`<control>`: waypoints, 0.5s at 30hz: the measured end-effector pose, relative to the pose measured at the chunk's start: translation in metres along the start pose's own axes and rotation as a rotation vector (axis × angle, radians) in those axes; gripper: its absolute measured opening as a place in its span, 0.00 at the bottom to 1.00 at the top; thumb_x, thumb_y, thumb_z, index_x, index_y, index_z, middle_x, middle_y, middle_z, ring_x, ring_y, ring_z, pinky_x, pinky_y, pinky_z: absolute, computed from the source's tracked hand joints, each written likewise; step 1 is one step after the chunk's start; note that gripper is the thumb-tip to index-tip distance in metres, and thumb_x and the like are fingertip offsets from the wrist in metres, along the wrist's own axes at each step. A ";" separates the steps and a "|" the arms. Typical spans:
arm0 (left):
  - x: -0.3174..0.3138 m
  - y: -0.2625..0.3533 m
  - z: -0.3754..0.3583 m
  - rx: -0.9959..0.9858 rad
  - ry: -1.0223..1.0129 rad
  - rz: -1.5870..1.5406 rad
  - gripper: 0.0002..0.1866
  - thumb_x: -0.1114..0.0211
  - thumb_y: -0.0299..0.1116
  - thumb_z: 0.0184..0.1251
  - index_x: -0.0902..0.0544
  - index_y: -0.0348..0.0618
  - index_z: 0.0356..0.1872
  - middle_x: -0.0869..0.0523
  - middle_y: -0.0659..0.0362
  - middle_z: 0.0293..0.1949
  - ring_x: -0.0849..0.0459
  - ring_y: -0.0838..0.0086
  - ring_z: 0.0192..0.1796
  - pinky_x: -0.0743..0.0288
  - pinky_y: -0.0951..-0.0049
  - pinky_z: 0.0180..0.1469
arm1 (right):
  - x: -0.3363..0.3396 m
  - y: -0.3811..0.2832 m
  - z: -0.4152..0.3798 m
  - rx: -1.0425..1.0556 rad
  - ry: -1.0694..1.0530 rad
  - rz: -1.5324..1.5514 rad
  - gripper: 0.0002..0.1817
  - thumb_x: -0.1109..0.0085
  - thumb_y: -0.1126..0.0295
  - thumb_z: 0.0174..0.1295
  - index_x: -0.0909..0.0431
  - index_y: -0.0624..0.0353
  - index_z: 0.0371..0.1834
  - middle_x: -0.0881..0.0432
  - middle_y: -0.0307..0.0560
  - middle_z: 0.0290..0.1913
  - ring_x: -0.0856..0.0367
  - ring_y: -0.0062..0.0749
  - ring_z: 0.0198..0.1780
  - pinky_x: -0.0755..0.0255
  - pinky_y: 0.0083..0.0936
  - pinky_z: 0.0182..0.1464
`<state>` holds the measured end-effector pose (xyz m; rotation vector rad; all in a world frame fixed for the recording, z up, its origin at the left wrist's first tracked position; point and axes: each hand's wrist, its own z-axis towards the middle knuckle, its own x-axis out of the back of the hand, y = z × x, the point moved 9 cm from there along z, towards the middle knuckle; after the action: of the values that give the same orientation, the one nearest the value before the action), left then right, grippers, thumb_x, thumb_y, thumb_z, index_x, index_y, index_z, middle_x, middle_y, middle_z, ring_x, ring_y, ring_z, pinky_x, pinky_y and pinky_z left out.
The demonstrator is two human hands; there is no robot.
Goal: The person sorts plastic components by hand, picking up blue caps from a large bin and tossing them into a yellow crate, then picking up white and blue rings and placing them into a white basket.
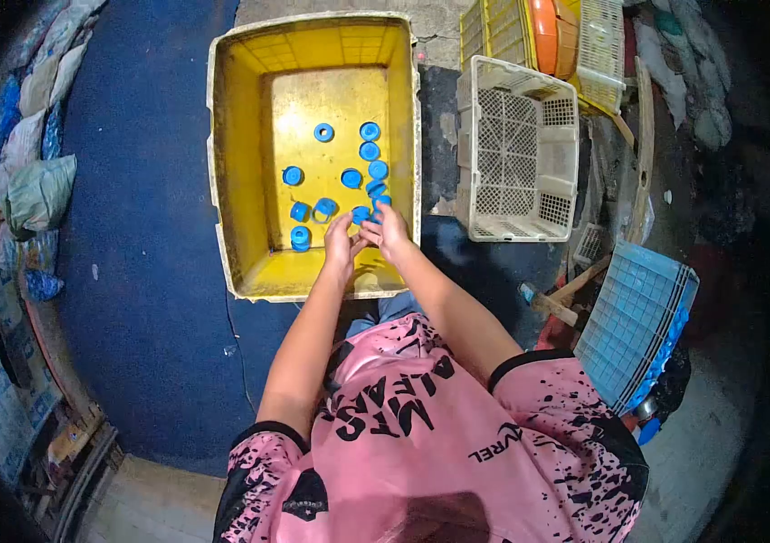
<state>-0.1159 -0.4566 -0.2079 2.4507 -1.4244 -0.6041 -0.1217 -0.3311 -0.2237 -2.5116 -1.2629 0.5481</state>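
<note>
Several blue round plastic caps [323,133], some showing a hole or hollow in the middle, lie in a deep yellow crate [225,172]. My left hand [341,242] is inside the near end of the crate, its fingers and thumb apart, beside a blue cap [361,214]. Close by on the right, my right hand [390,232] has its fingers curled around a blue cap [382,203], partly hidden by the fingers. The two hands nearly meet. A line of caps [378,169] runs up the crate's right side, and a stacked pair [300,239] sits left of my left hand.
Right of the yellow crate stands a white mesh crate [516,145], with yellow crates [498,36] and an orange container [554,36] behind it. A blue grid crate [636,312] is at the right. Filled sacks [39,195] line the left side of the blue floor [150,226].
</note>
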 end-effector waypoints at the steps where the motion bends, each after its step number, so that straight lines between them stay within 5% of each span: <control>1: 0.006 0.003 -0.009 0.005 -0.003 0.014 0.18 0.40 0.43 0.74 0.23 0.47 0.59 0.18 0.59 0.55 0.16 0.66 0.45 0.19 0.67 0.42 | 0.001 0.000 -0.009 0.009 -0.041 -0.036 0.33 0.49 0.50 0.74 0.39 0.63 0.73 0.41 0.65 0.75 0.25 0.58 0.65 0.22 0.49 0.63; 2: 0.012 0.006 -0.021 0.029 -0.072 0.073 0.26 0.40 0.46 0.74 0.27 0.45 0.66 0.28 0.54 0.71 0.19 0.61 0.59 0.20 0.63 0.55 | 0.001 -0.002 -0.021 0.034 -0.123 -0.046 0.29 0.48 0.51 0.74 0.34 0.60 0.69 0.32 0.61 0.71 0.22 0.53 0.63 0.21 0.45 0.59; 7: 0.036 0.023 -0.073 -0.015 -0.097 0.079 0.20 0.39 0.47 0.72 0.22 0.45 0.56 0.18 0.59 0.60 0.17 0.63 0.59 0.24 0.61 0.60 | 0.032 -0.035 -0.131 0.107 -0.221 -0.103 0.21 0.48 0.54 0.76 0.26 0.57 0.61 0.18 0.51 0.57 0.15 0.39 0.54 0.21 0.33 0.50; 8: 0.043 0.019 -0.075 -0.010 -0.077 0.072 0.18 0.42 0.47 0.74 0.21 0.48 0.56 0.17 0.60 0.55 0.16 0.65 0.55 0.23 0.62 0.55 | 0.049 -0.039 -0.148 0.153 -0.198 -0.110 0.20 0.48 0.54 0.76 0.25 0.57 0.60 0.17 0.50 0.56 0.14 0.38 0.52 0.21 0.33 0.51; 15: -0.012 -0.005 -0.096 -0.011 -0.159 0.167 0.23 0.45 0.47 0.75 0.25 0.46 0.64 0.21 0.62 0.64 0.18 0.65 0.59 0.24 0.65 0.58 | 0.226 -0.085 -0.236 0.457 0.160 -0.093 0.16 0.41 0.55 0.72 0.20 0.54 0.53 0.14 0.39 0.46 0.14 0.25 0.43 0.24 0.23 0.43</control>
<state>-0.0721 -0.4437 -0.1226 2.2889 -1.6616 -0.7807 0.0481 -0.1157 -0.0258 -2.0634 -1.0491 0.5320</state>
